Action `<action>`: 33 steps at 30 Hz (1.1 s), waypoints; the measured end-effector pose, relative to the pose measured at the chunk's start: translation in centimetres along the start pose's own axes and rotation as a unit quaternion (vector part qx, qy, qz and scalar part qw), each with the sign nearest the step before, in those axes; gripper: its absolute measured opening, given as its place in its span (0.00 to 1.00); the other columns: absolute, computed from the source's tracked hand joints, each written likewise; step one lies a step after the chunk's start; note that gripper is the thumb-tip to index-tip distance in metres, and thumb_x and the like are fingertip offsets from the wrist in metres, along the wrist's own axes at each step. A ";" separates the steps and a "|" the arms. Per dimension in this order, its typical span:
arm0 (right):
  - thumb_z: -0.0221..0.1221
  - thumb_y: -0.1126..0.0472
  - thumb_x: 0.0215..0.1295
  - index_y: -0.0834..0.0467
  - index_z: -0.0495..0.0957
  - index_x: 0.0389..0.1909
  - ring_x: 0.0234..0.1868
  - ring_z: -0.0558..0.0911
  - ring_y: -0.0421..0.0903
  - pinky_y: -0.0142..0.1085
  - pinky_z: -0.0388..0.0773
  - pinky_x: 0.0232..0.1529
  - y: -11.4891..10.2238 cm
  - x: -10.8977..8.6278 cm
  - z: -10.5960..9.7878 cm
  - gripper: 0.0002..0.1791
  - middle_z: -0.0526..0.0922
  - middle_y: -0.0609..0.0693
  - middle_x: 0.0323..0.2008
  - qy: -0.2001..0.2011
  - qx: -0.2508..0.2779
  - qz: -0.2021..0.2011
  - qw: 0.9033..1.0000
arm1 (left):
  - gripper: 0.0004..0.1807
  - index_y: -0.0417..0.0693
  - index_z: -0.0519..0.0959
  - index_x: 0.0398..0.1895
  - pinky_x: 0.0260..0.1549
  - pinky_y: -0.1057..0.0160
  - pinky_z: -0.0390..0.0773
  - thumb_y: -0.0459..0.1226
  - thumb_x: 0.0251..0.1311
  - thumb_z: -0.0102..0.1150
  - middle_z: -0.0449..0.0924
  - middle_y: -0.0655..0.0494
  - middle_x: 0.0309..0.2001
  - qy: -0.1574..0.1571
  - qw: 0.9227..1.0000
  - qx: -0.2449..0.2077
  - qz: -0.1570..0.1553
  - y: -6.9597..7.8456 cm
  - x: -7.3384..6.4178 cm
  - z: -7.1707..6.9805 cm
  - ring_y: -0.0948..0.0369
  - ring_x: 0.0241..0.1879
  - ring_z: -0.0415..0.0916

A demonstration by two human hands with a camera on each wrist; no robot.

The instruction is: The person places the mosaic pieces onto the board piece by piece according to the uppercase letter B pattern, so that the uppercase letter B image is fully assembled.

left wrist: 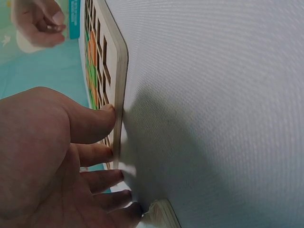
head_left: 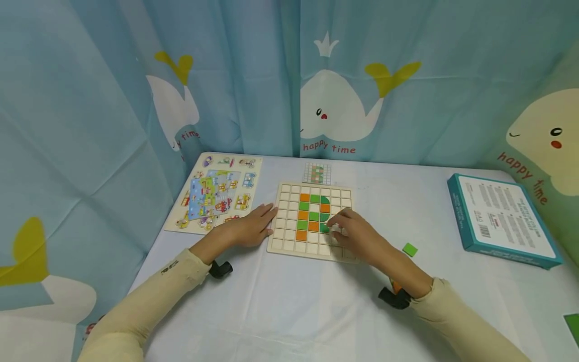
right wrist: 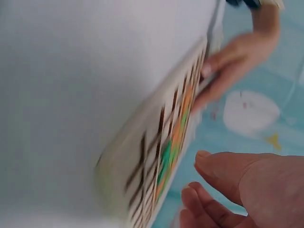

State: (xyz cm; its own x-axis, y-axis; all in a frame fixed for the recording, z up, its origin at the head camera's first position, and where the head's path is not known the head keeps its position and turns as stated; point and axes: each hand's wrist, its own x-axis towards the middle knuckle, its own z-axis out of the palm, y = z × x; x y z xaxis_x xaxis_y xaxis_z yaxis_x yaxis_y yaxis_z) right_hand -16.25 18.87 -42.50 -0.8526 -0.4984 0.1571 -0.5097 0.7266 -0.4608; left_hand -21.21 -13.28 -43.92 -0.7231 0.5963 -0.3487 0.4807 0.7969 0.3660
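Note:
A wooden grid board (head_left: 282,245) lies on the table with orange tiles (head_left: 301,235) and green tiles (head_left: 314,216) set in its middle columns. Several green pieces with a rounded edge (head_left: 324,228) fill part of the column nearest my right hand. My left hand (head_left: 249,229) rests at the board's left edge, thumb and fingertips touching the rim with the fingers extended. Over the right part of the board hovers my right hand (head_left: 359,236), its fingers loosely bent. In the right wrist view, thumb (right wrist: 223,166) and fingers stand apart, nothing between them.
Behind the board lies a small pattern card (head_left: 308,173). A vehicle-picture puzzle board (head_left: 181,223) with a picture card (head_left: 196,201) on it is at left, a teal box (head_left: 506,216) at right. Loose are a green tile (head_left: 410,250), an orange piece (head_left: 396,286) by my right wrist and a green piece (head_left: 573,327).

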 end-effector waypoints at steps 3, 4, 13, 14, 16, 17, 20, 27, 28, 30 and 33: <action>0.66 0.72 0.69 0.65 0.83 0.53 0.50 0.82 0.59 0.51 0.84 0.49 1.5 -1.8 -1.8 0.13 0.80 0.61 0.51 0.008 0.004 0.047 0.999 | 0.37 0.42 0.43 0.87 0.82 0.47 0.48 0.45 0.85 0.42 0.38 0.42 0.87 0.003 1.000 0.002 -0.001 0.0 0.0 0.0 0.46 0.86 0.36; 0.66 0.70 0.70 0.65 0.82 0.55 0.51 0.82 0.60 0.52 0.84 0.50 1.9 -2.4 -2.3 0.14 0.79 0.62 0.52 0.005 0.004 0.067 0.998 | 0.37 0.42 0.43 0.87 0.82 0.47 0.48 0.45 0.85 0.42 0.38 0.42 0.87 0.004 1.000 0.003 -0.002 0.1 -0.1 0.0 0.46 0.86 0.36; 0.65 0.60 0.73 0.73 0.64 0.70 0.60 0.67 0.74 0.71 0.73 0.58 6.6 -8.1 -6.4 0.33 0.63 0.80 0.64 -0.085 -0.017 0.252 0.964 | 0.37 0.41 0.43 0.87 0.82 0.48 0.48 0.45 0.85 0.42 0.38 0.42 0.87 0.001 1.000 0.006 -0.002 0.0 -0.1 0.0 0.46 0.86 0.36; 0.66 0.60 0.72 0.74 0.64 0.69 0.59 0.68 0.74 0.71 0.74 0.57 7.1 -8.6 -6.5 0.34 0.63 0.81 0.63 -0.088 -0.021 0.263 0.960 | 0.37 0.41 0.43 0.87 0.82 0.48 0.48 0.45 0.85 0.42 0.38 0.42 0.87 0.001 1.000 0.005 -0.003 0.0 -0.1 0.0 0.46 0.86 0.36; 0.66 0.61 0.71 0.75 0.65 0.66 0.56 0.70 0.73 0.69 0.76 0.54 7.9 -9.3 -6.7 0.32 0.66 0.81 0.60 -0.090 -0.023 0.273 0.957 | 0.37 0.41 0.43 0.87 0.82 0.48 0.48 0.45 0.85 0.42 0.38 0.42 0.87 0.000 1.000 0.006 -0.003 0.0 -0.1 0.0 0.46 0.86 0.36; 0.65 0.61 0.71 0.76 0.67 0.65 0.54 0.72 0.72 0.67 0.77 0.53 8.2 -9.6 -6.7 0.30 0.68 0.80 0.58 -0.090 -0.021 0.276 0.957 | 0.37 0.41 0.43 0.87 0.82 0.48 0.48 0.45 0.85 0.42 0.38 0.42 0.87 0.000 1.000 0.006 -0.002 0.0 -0.1 -0.1 0.46 0.86 0.35; 0.63 0.65 0.73 0.76 0.70 0.60 0.49 0.76 0.66 0.62 0.80 0.50 8.8 -10.3 -6.4 0.23 0.73 0.75 0.52 -0.077 -0.009 0.269 0.960 | 0.37 0.41 0.43 0.87 0.82 0.48 0.48 0.45 0.85 0.41 0.38 0.42 0.87 0.000 1.000 0.004 -0.002 0.1 -0.2 -0.1 0.46 0.86 0.35; 0.61 0.71 0.73 0.76 0.74 0.56 0.47 0.77 0.63 0.60 0.80 0.49 9.1 -11.0 -5.4 0.16 0.75 0.72 0.48 -0.034 -0.002 0.241 0.970 | 0.37 0.41 0.44 0.87 0.82 0.47 0.48 0.44 0.85 0.42 0.39 0.42 0.86 0.005 1.000 0.000 -0.002 0.3 -0.2 -0.1 0.45 0.86 0.36; 0.61 0.71 0.72 0.75 0.74 0.56 0.47 0.76 0.63 0.60 0.80 0.49 9.1 -11.1 -5.3 0.16 0.75 0.72 0.48 -0.031 -0.002 0.240 0.970 | 0.37 0.41 0.44 0.87 0.82 0.47 0.48 0.44 0.85 0.42 0.39 0.42 0.86 0.005 1.000 -0.001 -0.001 0.3 -0.2 -0.1 0.45 0.86 0.36; 0.61 0.72 0.72 0.74 0.74 0.56 0.48 0.77 0.64 0.61 0.80 0.50 9.2 -11.2 -5.0 0.16 0.75 0.72 0.49 -0.023 -0.002 0.237 0.971 | 0.37 0.41 0.44 0.87 0.82 0.47 0.48 0.44 0.85 0.42 0.38 0.42 0.86 0.004 1.000 0.000 0.000 0.3 -0.2 -0.1 0.45 0.86 0.36; 0.60 0.73 0.72 0.73 0.74 0.57 0.49 0.76 0.66 0.63 0.80 0.52 9.2 -11.2 -4.7 0.15 0.75 0.73 0.50 -0.015 -0.002 0.233 0.972 | 0.37 0.41 0.43 0.87 0.82 0.47 0.48 0.44 0.85 0.41 0.38 0.42 0.86 0.002 1.000 -0.001 0.002 0.3 -0.1 0.0 0.45 0.86 0.36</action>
State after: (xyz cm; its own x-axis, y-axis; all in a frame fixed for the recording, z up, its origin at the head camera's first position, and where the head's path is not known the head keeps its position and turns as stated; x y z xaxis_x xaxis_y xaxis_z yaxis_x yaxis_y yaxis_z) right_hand -11.91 33.40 -44.43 -0.9873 -0.1281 -0.0940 -0.0690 0.8784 -0.4729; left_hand -21.00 -13.11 -43.76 -0.7228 0.5990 -0.3447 0.4826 0.7945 0.3687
